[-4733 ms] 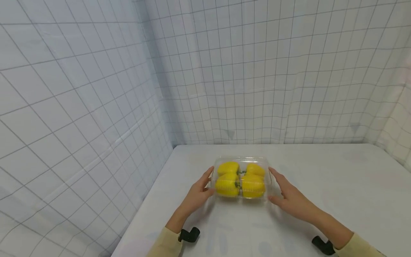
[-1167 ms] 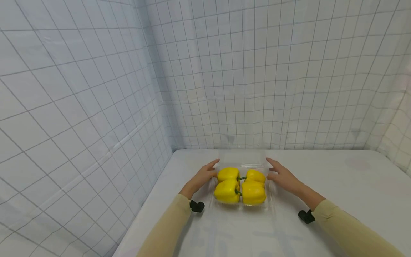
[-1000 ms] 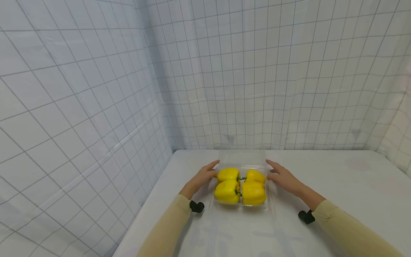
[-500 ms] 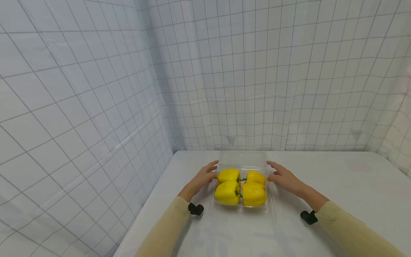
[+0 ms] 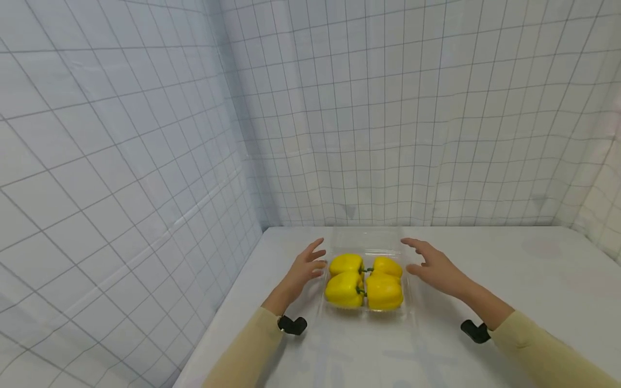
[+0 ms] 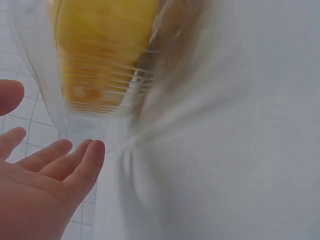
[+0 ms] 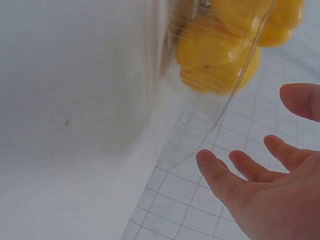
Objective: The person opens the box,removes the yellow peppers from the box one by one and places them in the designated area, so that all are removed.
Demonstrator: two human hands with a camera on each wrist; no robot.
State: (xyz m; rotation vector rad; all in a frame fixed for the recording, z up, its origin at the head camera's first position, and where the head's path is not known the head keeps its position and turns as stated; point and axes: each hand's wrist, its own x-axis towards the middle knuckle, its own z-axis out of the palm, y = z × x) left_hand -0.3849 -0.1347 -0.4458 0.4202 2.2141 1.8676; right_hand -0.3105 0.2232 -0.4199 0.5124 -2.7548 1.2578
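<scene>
Beside the clear box (image 5: 406, 296), your left hand (image 5: 303, 268) and right hand (image 5: 438, 270) have eased off, spread loosely, empty. The open lid (image 5: 367, 238) bares the peppers (image 5: 384, 292).

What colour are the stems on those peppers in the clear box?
The pepper stems are green; the head view shows them best.

Peppers (image 5: 344, 290) are yellow, the backdrop (image 5: 364, 118) gridded white
</scene>
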